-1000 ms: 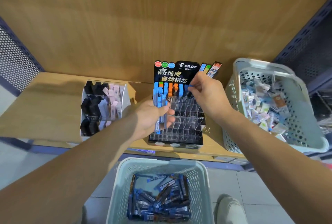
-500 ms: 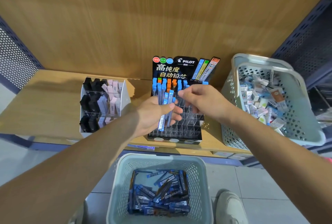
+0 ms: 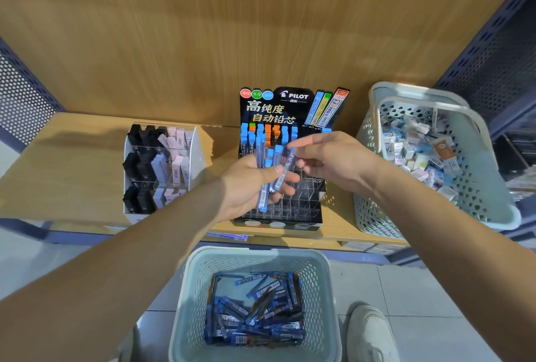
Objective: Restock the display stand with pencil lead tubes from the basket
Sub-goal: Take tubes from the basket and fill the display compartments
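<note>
The black Pilot display stand (image 3: 311,202) sits on the wooden shelf, with blue and orange tubes in its back rows and clear slots bare in front. My left hand (image 3: 249,181) holds a small bunch of blue-capped lead tubes (image 3: 265,176) upright in front of the stand. My right hand (image 3: 327,158) pinches the top of one tube (image 3: 287,163) from that bunch. Below, the pale green basket (image 3: 188,303) on the floor holds several blue lead tubes (image 3: 255,315).
A white tiered organizer (image 3: 200,155) with black, grey and pink erasers stands left of the stand. A second pale basket (image 3: 493,187) full of small boxed items sits at the right on the shelf (image 3: 72,164). My shoe (image 3: 368,332) is beside the floor basket.
My right hand came back from the stand's back row to the bunch in my left hand and now pinches one tube there. The left hand stayed almost still.
</note>
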